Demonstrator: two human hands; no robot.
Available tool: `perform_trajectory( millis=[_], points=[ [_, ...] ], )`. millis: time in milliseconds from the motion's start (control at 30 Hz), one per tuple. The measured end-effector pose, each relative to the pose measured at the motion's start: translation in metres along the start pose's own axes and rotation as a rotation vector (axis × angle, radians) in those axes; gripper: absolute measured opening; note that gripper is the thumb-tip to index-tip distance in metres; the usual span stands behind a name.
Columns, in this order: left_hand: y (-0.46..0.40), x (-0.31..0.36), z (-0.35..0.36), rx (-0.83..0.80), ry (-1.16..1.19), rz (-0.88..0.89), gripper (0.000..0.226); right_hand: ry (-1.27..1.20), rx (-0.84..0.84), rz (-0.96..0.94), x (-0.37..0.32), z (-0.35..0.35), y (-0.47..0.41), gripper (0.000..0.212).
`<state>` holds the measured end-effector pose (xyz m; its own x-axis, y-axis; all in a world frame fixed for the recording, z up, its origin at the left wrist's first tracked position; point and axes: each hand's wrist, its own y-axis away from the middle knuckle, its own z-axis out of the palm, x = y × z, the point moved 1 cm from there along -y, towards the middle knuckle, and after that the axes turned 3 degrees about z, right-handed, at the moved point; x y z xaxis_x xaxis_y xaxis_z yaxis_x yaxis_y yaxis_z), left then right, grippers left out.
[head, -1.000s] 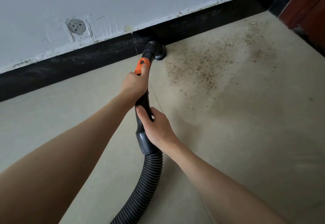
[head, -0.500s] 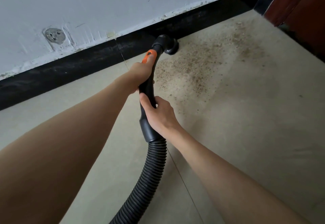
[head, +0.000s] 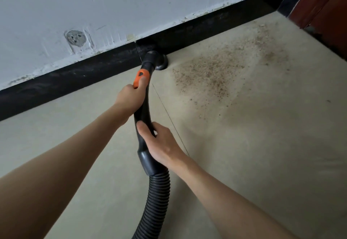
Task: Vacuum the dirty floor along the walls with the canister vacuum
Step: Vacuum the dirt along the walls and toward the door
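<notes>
The black vacuum handle (head: 143, 111) curves toward the wall and ends in a round black nozzle (head: 158, 61) on the floor against the black baseboard (head: 78, 76). My left hand (head: 131, 97) grips the upper handle, thumb on its orange switch (head: 140, 76). My right hand (head: 159, 144) grips the lower handle just above the ribbed black hose (head: 152, 205), which runs off the bottom edge. A patch of brown dirt (head: 216, 73) lies on the beige floor right of the nozzle. The canister is out of view.
A white wall (head: 150, 4) with a patched round hole (head: 76, 37) rises above the baseboard. A dark red door frame (head: 319, 0) stands in the far right corner. More dirt (head: 270, 51) is scattered toward that corner.
The nozzle stays at the baseboard at the left edge of the dirt patch. The view has shifted a little, and both hands keep their grip.
</notes>
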<state>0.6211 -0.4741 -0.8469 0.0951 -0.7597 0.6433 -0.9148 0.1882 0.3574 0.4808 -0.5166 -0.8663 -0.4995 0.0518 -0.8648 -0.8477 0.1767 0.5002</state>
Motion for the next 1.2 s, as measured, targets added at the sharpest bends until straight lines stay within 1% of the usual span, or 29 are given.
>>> perform_trajectory(
  millis=[100,200,267,367,467,533,600,667,733,800,833,967,1067,1200],
  points=[
    [0.012,-0.029,-0.014,0.080,0.010,-0.067,0.071,0.062,-0.076,0.005,0.005,0.022,0.007,0.038],
    [0.020,-0.050,-0.027,0.100,0.038,-0.130,0.071,0.102,-0.132,0.015,0.002,0.034,0.013,0.039],
    [0.023,-0.058,-0.033,0.087,0.106,-0.159,0.074,0.126,-0.146,0.016,-0.001,0.038,0.017,0.039],
    [0.029,-0.059,-0.035,0.018,0.305,-0.199,0.074,0.149,-0.161,0.026,-0.002,0.044,0.023,0.039],
    [0.035,-0.051,-0.032,-0.029,0.375,-0.221,0.069,0.012,-0.173,0.093,0.001,0.043,0.030,0.038],
    [0.039,-0.047,-0.027,-0.023,0.400,-0.223,0.062,-0.113,-0.201,0.150,0.008,0.039,0.036,0.033],
    [0.044,-0.040,-0.020,-0.022,0.425,-0.226,0.056,-0.186,-0.219,0.183,0.020,0.036,0.044,0.031],
    [0.045,-0.034,-0.011,-0.019,0.420,-0.206,0.055,-0.247,-0.172,0.172,0.030,0.033,0.049,0.035],
    [0.043,-0.029,-0.006,-0.011,0.421,-0.198,0.056,-0.268,-0.057,0.129,0.033,0.027,0.050,0.036],
    [0.040,-0.023,-0.002,-0.019,0.417,-0.193,0.058,-0.242,0.055,0.074,0.033,0.019,0.053,0.029],
    [0.040,-0.020,0.001,-0.031,0.413,-0.188,0.059,-0.214,0.086,0.053,0.033,0.015,0.055,0.026],
    [0.042,0.000,0.021,-0.125,0.386,-0.157,0.056,-0.101,0.141,0.008,0.036,0.002,0.063,0.024],
    [0.040,0.022,0.039,-0.169,0.399,-0.124,0.057,-0.145,0.218,-0.004,0.036,-0.017,0.060,0.019],
    [0.029,0.044,0.056,-0.207,0.393,-0.107,0.062,-0.182,0.287,-0.012,0.031,-0.040,0.051,0.025]
  ],
)
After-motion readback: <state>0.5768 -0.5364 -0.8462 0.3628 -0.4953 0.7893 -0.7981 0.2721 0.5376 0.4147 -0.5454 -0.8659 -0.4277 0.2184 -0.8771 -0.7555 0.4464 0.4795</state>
